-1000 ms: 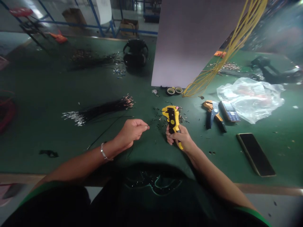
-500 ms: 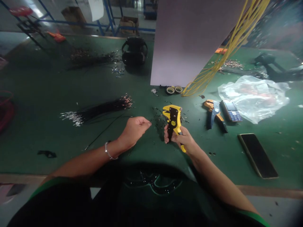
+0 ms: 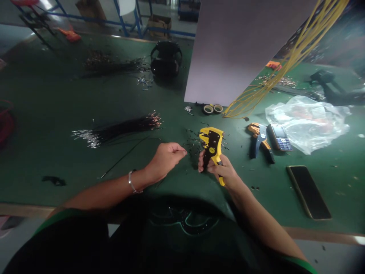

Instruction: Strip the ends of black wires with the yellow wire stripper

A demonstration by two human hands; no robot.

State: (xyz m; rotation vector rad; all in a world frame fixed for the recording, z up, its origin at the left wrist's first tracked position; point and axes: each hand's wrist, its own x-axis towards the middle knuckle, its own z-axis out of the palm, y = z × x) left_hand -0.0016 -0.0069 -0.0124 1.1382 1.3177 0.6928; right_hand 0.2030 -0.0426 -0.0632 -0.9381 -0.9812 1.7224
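My left hand (image 3: 167,161) is closed in a pinch on a thin black wire, mostly hidden by the fingers; its tail shows faintly below the palm. My right hand (image 3: 218,165) is wrapped round the handles of a yellow and black wire stripper (image 3: 212,142), its head pointing up and away from me. A short gap separates my left fingertips from the tool. Dark wire scraps (image 3: 194,144) lie scattered around the stripper's head. Left of my hands rests a bundle of black wires (image 3: 122,129) with silvery ends on one side and copper ends on the other. A single black wire (image 3: 122,157) lies nearer me.
Tape rolls (image 3: 213,109) sit by a pale upright panel (image 3: 222,53), beside hanging yellow wires (image 3: 256,91). To the right are a second stripper (image 3: 261,140), a keypad phone (image 3: 280,137), a smartphone (image 3: 309,192) and a plastic bag (image 3: 308,121). A black headset (image 3: 165,61) stands farther back.
My left hand has shifted slightly right, its fingertips a little nearer the wire stripper. My right hand keeps its grip on the tool. The whole view has moved slightly.
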